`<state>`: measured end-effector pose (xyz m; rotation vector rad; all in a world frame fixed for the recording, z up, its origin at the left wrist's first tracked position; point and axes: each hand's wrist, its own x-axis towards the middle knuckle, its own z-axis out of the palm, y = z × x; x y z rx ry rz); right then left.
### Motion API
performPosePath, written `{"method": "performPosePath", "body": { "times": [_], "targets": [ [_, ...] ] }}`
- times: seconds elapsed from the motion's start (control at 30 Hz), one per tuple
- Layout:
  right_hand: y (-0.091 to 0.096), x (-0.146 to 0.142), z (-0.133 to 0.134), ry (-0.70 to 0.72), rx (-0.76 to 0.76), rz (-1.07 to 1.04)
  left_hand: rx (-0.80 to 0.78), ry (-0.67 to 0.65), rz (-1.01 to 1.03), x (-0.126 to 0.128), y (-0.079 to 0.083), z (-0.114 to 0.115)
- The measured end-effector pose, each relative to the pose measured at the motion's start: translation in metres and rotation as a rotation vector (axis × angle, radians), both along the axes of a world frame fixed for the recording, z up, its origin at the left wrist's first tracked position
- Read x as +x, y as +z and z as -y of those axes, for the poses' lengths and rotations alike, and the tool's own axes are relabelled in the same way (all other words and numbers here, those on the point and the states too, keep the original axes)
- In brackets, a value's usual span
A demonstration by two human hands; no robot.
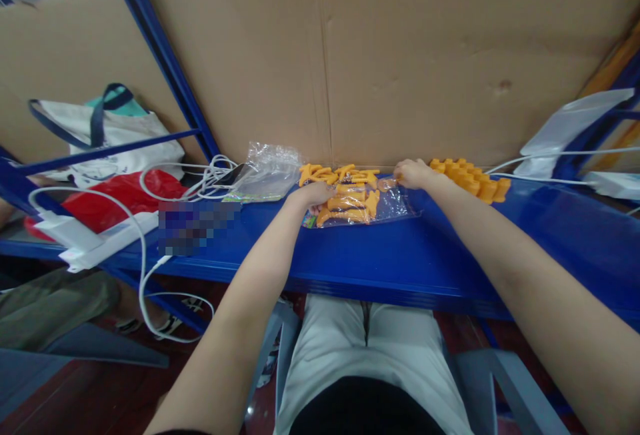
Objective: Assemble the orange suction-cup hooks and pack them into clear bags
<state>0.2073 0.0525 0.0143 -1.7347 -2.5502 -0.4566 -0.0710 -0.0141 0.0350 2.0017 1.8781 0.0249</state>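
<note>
A person works with two bare hands over a blue metal bench [370,258], both forearms reaching forward from either side. On the bench in front of them lies a clear, shiny plastic bag [399,207] with several bright orange, curved plastic pieces [347,216] showing through its film. The left hand [320,196] is at the bag's left side, its fingers bent against the film and the orange pieces; whether they are clamped on anything cannot be told. The right hand [414,173] is at the far right corner of the bag, palm down with its fingers curled — too small in view to tell whether they pinch the film or only rest there.

More slim orange pieces [357,175] lie just behind the bag, between the two hands. Just beyond the right hand, near the cardboard, stands a bumpy cluster of orange plastic shapes [470,180] packed close together. Left of the left hand lies a crumpled heap of clear plastic packaging [270,171], with a tangle of white cables [215,175] next to it. Farther left are a glossy red plastic bag [120,200] and a long white power strip [113,241]. A tall brown cardboard sheet [380,61] backs the bench.
</note>
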Motion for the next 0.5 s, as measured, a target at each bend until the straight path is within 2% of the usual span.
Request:
{"method": "performPosePath", "body": {
  "times": [0.3,0.37,0.5],
  "targets": [
    [0.038,0.032,0.024,-0.092,0.274,-0.151,0.069,-0.004,0.034,0.007,-0.005,0.0],
    [0.044,0.041,0.035,-0.123,0.252,-0.161,0.085,0.002,0.047,0.009,-0.006,-0.001],
    [0.045,0.054,0.062,-0.261,0.096,-0.146,0.136,-0.015,0.092,0.013,-0.01,-0.002]
  ]
}}
